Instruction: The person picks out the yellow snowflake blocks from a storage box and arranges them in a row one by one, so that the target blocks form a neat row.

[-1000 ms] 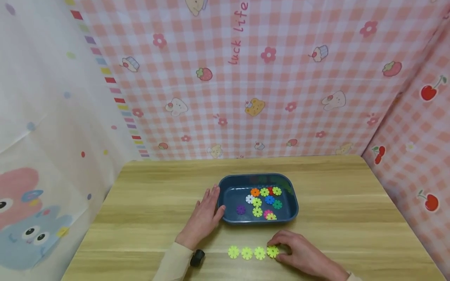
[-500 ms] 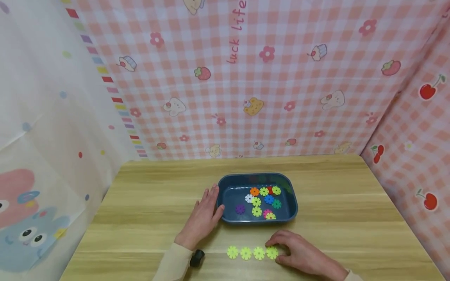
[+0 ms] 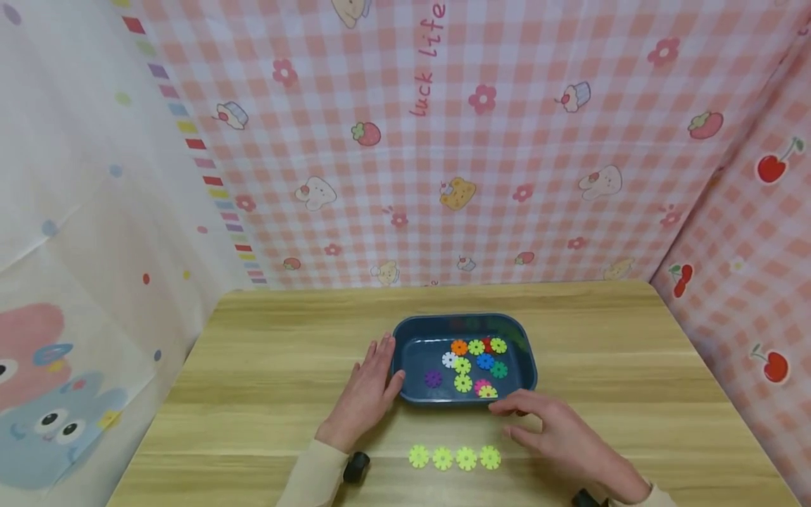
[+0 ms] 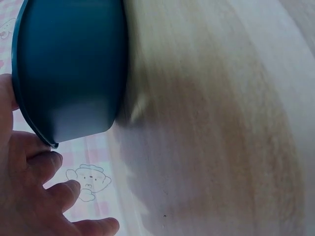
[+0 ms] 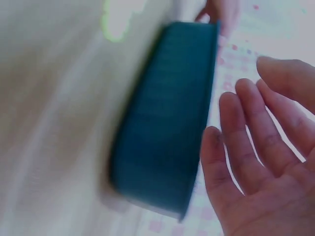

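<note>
A dark blue tray (image 3: 415,394) holds several notched plastic discs: a purple disc (image 3: 434,379), an orange disc (image 3: 459,347), a blue disc (image 3: 485,361), a green disc (image 3: 499,370), and others in white, red, pink and yellow-green. My left hand (image 3: 362,400) rests against the tray's left end, fingers straight along the rim. In front of the tray, a row of yellow-green discs (image 3: 442,458) lies flat on the table. My right hand (image 3: 560,429) hovers by the tray's front right corner, with loosely bent fingers and nothing in them; the right wrist view shows its bare palm (image 5: 275,187).
The wooden table (image 3: 279,366) reaches back to a pink checked cloth (image 3: 538,141) hung behind it. A white printed cloth (image 3: 108,211) hangs at the left, and another checked cloth (image 3: 754,296) at the right.
My right hand has let go of the rightmost yellow-green disc in the row and moved up and away from it, to the tray's front edge. The left hand stays put.
</note>
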The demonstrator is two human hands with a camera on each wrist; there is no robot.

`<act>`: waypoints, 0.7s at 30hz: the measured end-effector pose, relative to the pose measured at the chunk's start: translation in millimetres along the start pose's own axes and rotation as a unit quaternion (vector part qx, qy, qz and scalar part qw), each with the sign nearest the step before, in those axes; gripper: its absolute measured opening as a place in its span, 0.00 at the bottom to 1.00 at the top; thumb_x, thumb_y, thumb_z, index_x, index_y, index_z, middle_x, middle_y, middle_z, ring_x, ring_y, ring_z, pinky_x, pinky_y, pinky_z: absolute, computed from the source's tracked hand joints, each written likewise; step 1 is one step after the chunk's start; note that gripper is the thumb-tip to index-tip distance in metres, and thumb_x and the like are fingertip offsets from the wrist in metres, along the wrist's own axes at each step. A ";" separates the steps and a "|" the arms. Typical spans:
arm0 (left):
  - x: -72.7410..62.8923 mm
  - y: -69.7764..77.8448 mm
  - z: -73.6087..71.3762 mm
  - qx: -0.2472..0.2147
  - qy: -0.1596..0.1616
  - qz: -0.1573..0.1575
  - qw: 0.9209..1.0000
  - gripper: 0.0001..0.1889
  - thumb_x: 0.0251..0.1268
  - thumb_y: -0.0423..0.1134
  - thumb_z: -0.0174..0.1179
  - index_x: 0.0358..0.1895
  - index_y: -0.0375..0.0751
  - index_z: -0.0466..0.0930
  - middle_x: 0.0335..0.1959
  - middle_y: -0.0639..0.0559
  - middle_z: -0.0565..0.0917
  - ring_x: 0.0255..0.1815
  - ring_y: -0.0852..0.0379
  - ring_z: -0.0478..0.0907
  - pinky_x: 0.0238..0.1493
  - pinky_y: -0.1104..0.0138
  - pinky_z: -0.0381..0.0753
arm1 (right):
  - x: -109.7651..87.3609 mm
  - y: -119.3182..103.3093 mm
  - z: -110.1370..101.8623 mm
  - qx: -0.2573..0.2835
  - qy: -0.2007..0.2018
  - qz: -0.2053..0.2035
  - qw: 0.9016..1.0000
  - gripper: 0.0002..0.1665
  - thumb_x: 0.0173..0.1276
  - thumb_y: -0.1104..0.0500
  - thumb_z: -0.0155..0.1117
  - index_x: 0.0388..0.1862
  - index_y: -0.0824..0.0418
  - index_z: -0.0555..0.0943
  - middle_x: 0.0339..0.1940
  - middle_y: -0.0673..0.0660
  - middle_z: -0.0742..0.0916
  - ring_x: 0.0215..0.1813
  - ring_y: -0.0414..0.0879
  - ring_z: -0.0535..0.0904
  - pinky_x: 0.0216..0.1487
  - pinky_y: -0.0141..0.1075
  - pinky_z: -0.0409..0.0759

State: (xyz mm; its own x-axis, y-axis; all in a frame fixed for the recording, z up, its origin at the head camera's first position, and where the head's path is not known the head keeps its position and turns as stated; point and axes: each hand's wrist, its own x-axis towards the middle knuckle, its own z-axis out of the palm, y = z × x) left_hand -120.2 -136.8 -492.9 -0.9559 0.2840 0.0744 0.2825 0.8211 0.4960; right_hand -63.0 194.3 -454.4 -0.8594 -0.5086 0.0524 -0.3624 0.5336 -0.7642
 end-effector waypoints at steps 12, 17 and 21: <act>-0.3 0.8 -0.7 0.006 -0.005 0.000 1.000 0.35 0.83 0.50 0.50 0.82 0.36 0.54 0.84 0.43 0.56 0.83 0.38 0.50 0.73 0.32 0.57 | 22.4 -3.6 -6.8 -0.012 0.118 -0.048 0.992 0.15 0.68 0.64 0.74 0.52 0.51 0.88 0.49 0.44 0.90 0.50 0.38 0.84 0.52 0.39 0.86; -0.1 0.2 0.2 0.005 0.000 0.003 1.000 0.35 0.83 0.50 0.49 0.82 0.35 0.54 0.84 0.42 0.55 0.83 0.37 0.51 0.73 0.32 0.58 | 31.8 -2.3 -6.5 0.005 0.123 -0.020 0.992 0.13 0.70 0.59 0.73 0.52 0.49 0.88 0.51 0.43 0.89 0.51 0.38 0.84 0.53 0.42 0.85; 0.2 -0.1 0.4 0.006 0.001 0.002 1.000 0.34 0.83 0.50 0.49 0.83 0.36 0.54 0.84 0.43 0.55 0.83 0.38 0.51 0.73 0.32 0.58 | 37.3 -0.6 -6.1 0.020 0.116 0.001 0.993 0.13 0.71 0.57 0.72 0.53 0.50 0.88 0.51 0.44 0.89 0.50 0.40 0.84 0.53 0.43 0.86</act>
State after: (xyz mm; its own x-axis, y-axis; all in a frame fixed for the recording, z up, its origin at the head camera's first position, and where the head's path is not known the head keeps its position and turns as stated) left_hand -120.4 -136.6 -493.3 -0.9552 0.2855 0.0777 0.2863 0.8258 0.4859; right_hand -97.1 179.2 -448.1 -0.9215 -0.3361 0.1946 -0.3507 0.5046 -0.7889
